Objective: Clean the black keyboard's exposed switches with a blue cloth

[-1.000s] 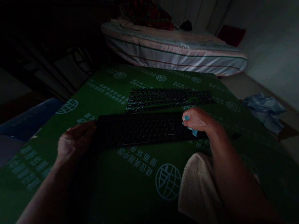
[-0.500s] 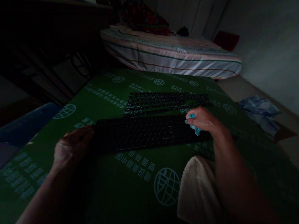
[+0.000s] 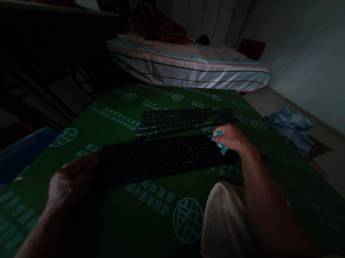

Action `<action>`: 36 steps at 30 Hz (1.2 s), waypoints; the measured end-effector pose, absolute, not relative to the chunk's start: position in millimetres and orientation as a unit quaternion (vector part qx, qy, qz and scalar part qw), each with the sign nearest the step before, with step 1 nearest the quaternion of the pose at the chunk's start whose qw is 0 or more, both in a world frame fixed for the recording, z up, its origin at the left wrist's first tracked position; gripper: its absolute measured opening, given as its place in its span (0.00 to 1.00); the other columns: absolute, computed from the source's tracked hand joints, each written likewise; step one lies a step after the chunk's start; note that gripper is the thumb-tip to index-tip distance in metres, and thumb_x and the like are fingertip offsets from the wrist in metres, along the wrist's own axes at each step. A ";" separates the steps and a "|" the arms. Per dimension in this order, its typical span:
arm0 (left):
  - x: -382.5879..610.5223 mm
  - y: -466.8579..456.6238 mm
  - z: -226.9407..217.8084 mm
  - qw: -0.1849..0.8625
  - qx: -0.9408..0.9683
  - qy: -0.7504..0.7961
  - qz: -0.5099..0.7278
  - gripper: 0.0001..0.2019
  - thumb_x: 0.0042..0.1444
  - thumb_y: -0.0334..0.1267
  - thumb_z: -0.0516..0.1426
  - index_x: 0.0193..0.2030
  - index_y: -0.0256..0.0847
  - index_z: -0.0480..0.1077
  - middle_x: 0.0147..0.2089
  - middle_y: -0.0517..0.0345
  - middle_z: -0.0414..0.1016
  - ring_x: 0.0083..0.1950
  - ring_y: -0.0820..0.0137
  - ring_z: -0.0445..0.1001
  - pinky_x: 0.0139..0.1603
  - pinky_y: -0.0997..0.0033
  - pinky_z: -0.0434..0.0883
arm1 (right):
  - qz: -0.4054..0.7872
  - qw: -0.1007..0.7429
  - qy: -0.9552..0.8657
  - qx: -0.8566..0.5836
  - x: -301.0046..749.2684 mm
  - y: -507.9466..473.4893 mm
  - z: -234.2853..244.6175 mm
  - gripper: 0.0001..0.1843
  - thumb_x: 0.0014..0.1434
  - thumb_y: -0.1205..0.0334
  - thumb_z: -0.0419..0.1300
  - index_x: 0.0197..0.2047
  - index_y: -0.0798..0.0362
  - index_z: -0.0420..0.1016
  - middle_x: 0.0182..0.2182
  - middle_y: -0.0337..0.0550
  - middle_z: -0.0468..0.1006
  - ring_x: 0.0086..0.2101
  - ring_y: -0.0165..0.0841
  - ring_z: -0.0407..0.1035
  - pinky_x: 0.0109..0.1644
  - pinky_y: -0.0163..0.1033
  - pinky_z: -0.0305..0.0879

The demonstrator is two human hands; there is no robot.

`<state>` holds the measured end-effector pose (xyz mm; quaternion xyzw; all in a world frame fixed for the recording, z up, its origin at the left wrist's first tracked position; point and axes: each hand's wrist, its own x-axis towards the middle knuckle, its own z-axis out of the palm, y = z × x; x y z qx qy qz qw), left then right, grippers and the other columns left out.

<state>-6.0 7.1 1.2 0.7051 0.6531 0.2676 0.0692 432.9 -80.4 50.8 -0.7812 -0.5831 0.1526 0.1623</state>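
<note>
A black keyboard base [image 3: 151, 161] lies across the green table covering, its keycaps apparently off. My left hand [image 3: 73, 174] is closed around its left end; the fingertips are lost in shadow. Over the base's right part, my right hand [image 3: 229, 136] pinches a small light-blue piece [image 3: 223, 149] that looks like crumpled cloth. A thin pale tip shows by the fingers, too small to name. Just behind the base, loose black keycaps [image 3: 166, 119] are laid out in rows. A beige knitted cloth or covered knee [image 3: 223, 222] shows in front of the right forearm.
Green sheeting [image 3: 155, 237] with white print covers the table. Beyond it stands a bed [image 3: 186, 66] with a striped sheet. Crumpled blue-white material [image 3: 290, 126] lies on the floor at right. A blue surface [image 3: 29, 148] sits at the left table edge.
The whole view has shifted, so the table and bed appear farther left. Both hands keep their holds, and the right hand stays over the same part of the keyboard base.
</note>
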 end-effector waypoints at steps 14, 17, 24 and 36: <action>-0.9 4.7 6.4 0.165 0.643 0.699 0.267 0.26 0.46 0.52 0.52 0.48 0.40 0.74 0.53 0.50 0.73 0.54 0.53 0.70 0.60 0.56 0.64 | 0.100 0.118 -0.598 -0.786 426.3 -73.6 37.0 0.09 0.49 0.64 0.59 0.33 0.52 0.79 0.24 0.41 0.78 0.25 0.30 0.70 0.28 0.32 0.57; -1.7 3.9 6.6 0.174 0.652 0.688 0.268 0.28 0.45 0.53 0.51 0.49 0.39 0.73 0.54 0.49 0.72 0.54 0.55 0.70 0.60 0.59 0.64 | 0.083 0.100 -0.593 -0.795 427.4 -74.6 38.9 0.09 0.49 0.65 0.58 0.33 0.51 0.80 0.24 0.42 0.78 0.26 0.31 0.71 0.28 0.33 0.56; -1.9 3.6 6.7 0.156 0.660 0.679 0.283 0.25 0.46 0.53 0.52 0.46 0.42 0.75 0.51 0.53 0.74 0.53 0.55 0.71 0.59 0.58 0.65 | 0.094 0.117 -0.585 -0.797 430.3 -73.6 37.3 0.10 0.50 0.62 0.58 0.34 0.52 0.79 0.23 0.41 0.78 0.24 0.30 0.70 0.28 0.32 0.56; 5.1 0.4 10.6 0.160 0.644 0.696 0.273 0.27 0.46 0.53 0.51 0.49 0.42 0.74 0.52 0.53 0.73 0.53 0.55 0.71 0.59 0.58 0.65 | 0.069 0.093 -0.576 -0.809 430.8 -74.3 38.9 0.09 0.48 0.63 0.59 0.33 0.50 0.80 0.25 0.42 0.79 0.26 0.32 0.71 0.28 0.33 0.56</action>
